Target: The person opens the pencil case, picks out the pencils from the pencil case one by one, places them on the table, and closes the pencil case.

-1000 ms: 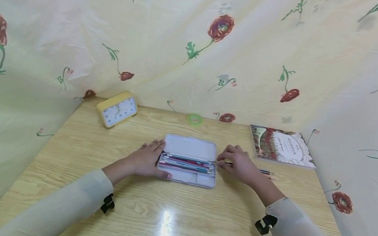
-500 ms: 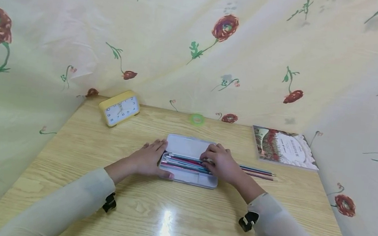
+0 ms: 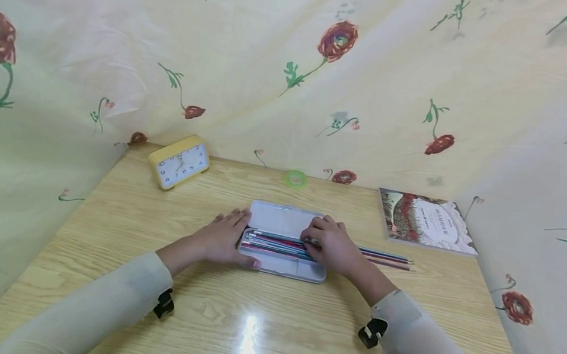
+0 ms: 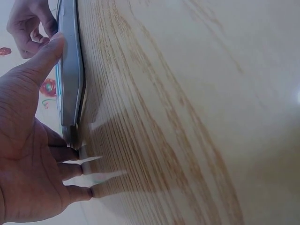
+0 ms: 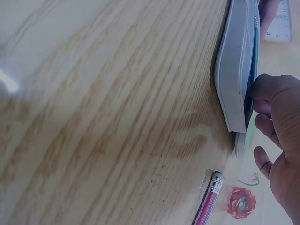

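Left to right across the worktop (image 3: 205, 325), before a flowered cloth (image 3: 253, 77): your left sleeve (image 3: 101, 296) reached in from the near left corner, a black wrist mount (image 3: 164, 304) at its cuff. A yellow clock (image 3: 180, 163) stood at an angle near the far left corner, well apart from your hands. Your left hand (image 3: 218, 239) lay against the left end of the open pencil case (image 3: 267, 263), fingers extended and apart, thumb resting on the near rim. The case sat mid-worktop, somewhat towards the far edge, its lid (image 3: 275, 218) folded back and a bundle of pencils (image 3: 274, 244) lying lengthwise in its far compartment. A green ring (image 3: 295, 186) lay near the middle of the far edge, beyond the lid. Your right hand (image 3: 334, 246) bent over the case's right end, fingers curled, tips down at the pencils; it blocked part of the lid and bundle, so whether those tips were clamped on a pencil could not be told. Loose pencils (image 3: 387, 264) pointed towards the right edge, partly screened by that hand. A booklet (image 3: 428, 221) lay flat by the far right corner, beyond them.
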A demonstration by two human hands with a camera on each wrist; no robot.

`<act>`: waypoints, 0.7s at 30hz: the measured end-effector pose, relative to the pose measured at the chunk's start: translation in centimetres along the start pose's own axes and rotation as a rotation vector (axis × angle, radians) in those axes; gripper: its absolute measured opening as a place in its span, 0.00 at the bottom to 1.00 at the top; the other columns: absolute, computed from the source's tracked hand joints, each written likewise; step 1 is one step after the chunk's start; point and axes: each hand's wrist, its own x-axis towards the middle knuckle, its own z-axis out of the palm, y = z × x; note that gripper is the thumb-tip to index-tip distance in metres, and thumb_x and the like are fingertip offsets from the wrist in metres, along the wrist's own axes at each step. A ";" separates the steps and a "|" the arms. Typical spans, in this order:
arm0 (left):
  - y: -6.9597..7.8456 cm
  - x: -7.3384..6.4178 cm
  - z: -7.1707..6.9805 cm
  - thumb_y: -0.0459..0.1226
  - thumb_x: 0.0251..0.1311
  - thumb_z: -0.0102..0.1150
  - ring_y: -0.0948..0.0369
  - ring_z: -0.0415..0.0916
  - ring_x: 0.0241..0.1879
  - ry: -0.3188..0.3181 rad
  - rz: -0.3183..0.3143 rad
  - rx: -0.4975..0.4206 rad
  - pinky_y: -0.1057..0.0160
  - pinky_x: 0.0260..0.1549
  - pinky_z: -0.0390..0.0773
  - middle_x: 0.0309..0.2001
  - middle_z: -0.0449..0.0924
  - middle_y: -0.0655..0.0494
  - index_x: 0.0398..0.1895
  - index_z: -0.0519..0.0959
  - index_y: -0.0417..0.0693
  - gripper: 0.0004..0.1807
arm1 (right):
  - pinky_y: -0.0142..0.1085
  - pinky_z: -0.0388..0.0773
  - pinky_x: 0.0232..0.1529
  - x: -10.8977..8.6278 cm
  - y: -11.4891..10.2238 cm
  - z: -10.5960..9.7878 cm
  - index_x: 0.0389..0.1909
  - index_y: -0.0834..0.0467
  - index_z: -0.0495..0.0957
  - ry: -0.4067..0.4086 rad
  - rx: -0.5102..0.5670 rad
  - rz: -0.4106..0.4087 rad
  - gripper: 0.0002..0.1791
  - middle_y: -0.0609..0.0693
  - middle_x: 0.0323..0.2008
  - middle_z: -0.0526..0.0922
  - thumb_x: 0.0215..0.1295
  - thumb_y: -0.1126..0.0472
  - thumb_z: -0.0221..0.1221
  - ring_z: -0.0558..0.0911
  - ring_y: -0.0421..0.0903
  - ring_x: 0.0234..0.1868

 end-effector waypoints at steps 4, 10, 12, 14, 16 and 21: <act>0.1 0.0 -0.1 0.77 0.59 0.67 0.43 0.35 0.92 -0.005 -0.004 0.004 0.37 0.90 0.41 0.92 0.38 0.42 0.91 0.41 0.38 0.76 | 0.53 0.77 0.50 0.1 -0.2 0.1 0.49 0.53 0.91 0.008 -0.024 -0.006 0.08 0.48 0.46 0.85 0.71 0.61 0.74 0.77 0.50 0.49; 0.1 0.1 -0.1 0.77 0.60 0.67 0.43 0.36 0.92 -0.003 -0.005 0.003 0.37 0.90 0.41 0.92 0.39 0.42 0.91 0.42 0.38 0.76 | 0.55 0.80 0.50 0.5 -0.7 0.4 0.48 0.53 0.90 0.042 -0.072 -0.059 0.08 0.49 0.45 0.85 0.70 0.61 0.74 0.78 0.50 0.48; 0.1 0.1 -0.1 0.76 0.59 0.67 0.43 0.36 0.92 -0.004 -0.007 -0.002 0.37 0.90 0.42 0.92 0.39 0.42 0.91 0.42 0.38 0.76 | 0.56 0.81 0.50 0.7 -0.8 0.4 0.48 0.53 0.90 0.056 -0.104 -0.089 0.08 0.49 0.44 0.85 0.70 0.61 0.74 0.78 0.50 0.47; 0.1 0.1 -0.1 0.76 0.59 0.67 0.43 0.36 0.92 -0.006 -0.007 -0.003 0.37 0.90 0.42 0.92 0.40 0.41 0.91 0.42 0.37 0.76 | 0.57 0.81 0.50 0.8 -0.9 0.5 0.47 0.52 0.90 0.066 -0.141 -0.116 0.08 0.48 0.43 0.85 0.70 0.60 0.74 0.78 0.50 0.46; 0.1 0.1 -0.1 0.76 0.59 0.67 0.43 0.36 0.92 -0.007 -0.008 -0.004 0.37 0.90 0.42 0.92 0.40 0.41 0.91 0.42 0.37 0.76 | 0.56 0.81 0.49 1.0 -1.0 0.6 0.46 0.52 0.89 0.070 -0.181 -0.134 0.07 0.48 0.43 0.84 0.70 0.59 0.74 0.77 0.50 0.46; 0.0 0.1 0.0 0.76 0.60 0.67 0.43 0.35 0.92 -0.002 -0.005 0.001 0.37 0.90 0.41 0.92 0.39 0.42 0.91 0.42 0.37 0.76 | 0.55 0.81 0.50 1.3 -0.9 1.0 0.46 0.51 0.90 0.062 -0.231 -0.141 0.07 0.47 0.42 0.85 0.70 0.60 0.73 0.78 0.49 0.45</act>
